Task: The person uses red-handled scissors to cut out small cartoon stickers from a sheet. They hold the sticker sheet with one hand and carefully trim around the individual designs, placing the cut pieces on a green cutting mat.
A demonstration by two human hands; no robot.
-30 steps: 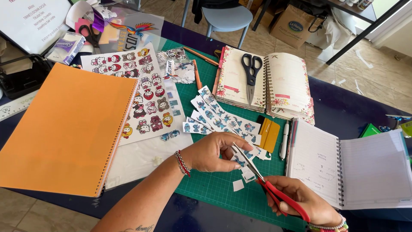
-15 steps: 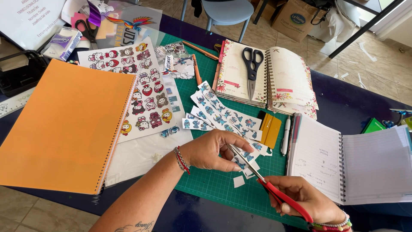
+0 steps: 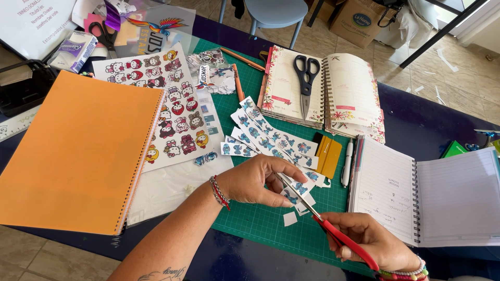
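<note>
Head view: right hand (image 3: 372, 242) scissors (image 3: 333, 231) cut stickers (image 3: 297, 190) at left hand (image 3: 255, 179).

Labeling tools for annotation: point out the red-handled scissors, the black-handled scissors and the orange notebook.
red-handled scissors (image 3: 348, 243): head view, on the red handle shank by the right hand.
black-handled scissors (image 3: 306, 77): head view, at the pivot, on the open planner.
orange notebook (image 3: 73, 151): head view, middle of the cover.

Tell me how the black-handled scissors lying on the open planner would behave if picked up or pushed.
The black-handled scissors look rigid and fairly heavy for their size, given the metal blades. Lying flat and closed on the open planner, they probably would not roll. Pushed, they might slide on the smooth page, likely toward the spiral spine.
</note>
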